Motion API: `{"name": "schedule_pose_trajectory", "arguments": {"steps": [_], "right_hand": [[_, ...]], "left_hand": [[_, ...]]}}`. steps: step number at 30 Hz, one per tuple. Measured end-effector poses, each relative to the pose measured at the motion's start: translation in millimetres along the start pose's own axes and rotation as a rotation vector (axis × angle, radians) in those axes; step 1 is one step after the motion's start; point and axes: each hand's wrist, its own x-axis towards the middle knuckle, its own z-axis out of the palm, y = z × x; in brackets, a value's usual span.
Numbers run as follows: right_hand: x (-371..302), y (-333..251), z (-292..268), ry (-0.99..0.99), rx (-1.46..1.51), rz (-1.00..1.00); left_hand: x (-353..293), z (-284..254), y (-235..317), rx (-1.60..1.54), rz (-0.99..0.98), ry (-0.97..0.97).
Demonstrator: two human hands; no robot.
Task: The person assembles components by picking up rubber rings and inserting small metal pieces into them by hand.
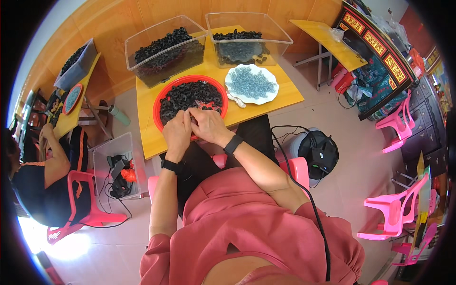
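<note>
Both my hands meet over the near rim of a red round tray (157,114) heaped with small black ring-like parts (183,96). My left hand (177,128) has its fingers closed and pressed together at the tips. Against it, my right hand (209,124) is curled with its fingertips touching the left ones. Whatever sits between the fingers is too small and hidden to make out. Right of the tray, a white scalloped plate (232,91) bears a pile of small silvery-blue metal pieces (251,81). A small whitish lump (237,100) lies between tray and plate.
Two clear plastic bins (166,45) (249,45) with black parts stand at the back of the yellow table (280,95). At left, another person (52,166) sits by a second table. A black cable (304,187) runs beside my right arm. Pink chairs (387,213) stand at right.
</note>
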Motion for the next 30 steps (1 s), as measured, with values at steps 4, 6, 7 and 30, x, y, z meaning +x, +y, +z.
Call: {"name": "schedule_pose_trajectory", "arguments": {"steps": [4,6,7,30], "right_hand": [[0.9,-0.4,-0.7,-0.008,0.006,0.013],[0.2,-0.1,0.1,-0.007,0.002,0.013],[0.5,-0.1,0.1,-0.006,-0.003,0.013],[0.4,0.3,-0.5,-0.026,-0.013,0.018]], "left_hand": [[-0.4,-0.8,1.9,0.000,-0.010,0.000],[-0.5,-1.2,2.5,0.006,-0.008,0.007],[-0.5,-1.3,2.6,0.007,-0.008,0.008],[-0.1,-1.7,1.7,-0.006,-0.001,0.005]]}}
